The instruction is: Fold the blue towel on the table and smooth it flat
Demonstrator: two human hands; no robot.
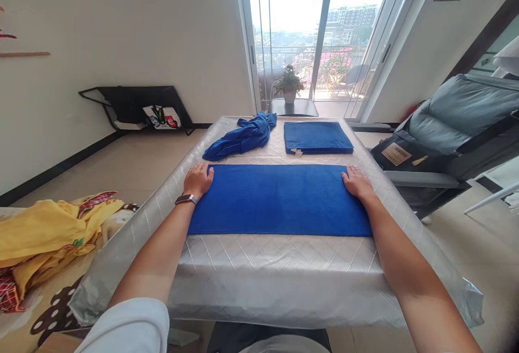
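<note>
A blue towel (279,200) lies flat in a wide rectangle across the table, its long sides running left to right. My left hand (198,180), with a band on its wrist, rests at the towel's far left corner, palm down, thumb on the cloth. At the far right corner my right hand (357,181) rests in the same way, fingers stretched out. Both hands look open. Beyond the flat towel, a neat stack of folded blue towels (318,137) with a white tag sits on the right. A crumpled blue towel (243,137) lies on the left.
A silvery quilted cover (279,277) drapes the table. Yellow clothes (52,234) lie on the left. A grey reclining chair (450,120) with a dark bag (399,153) stands at right. Past the far edge, a potted plant (289,85) sits on a chair before the glass door.
</note>
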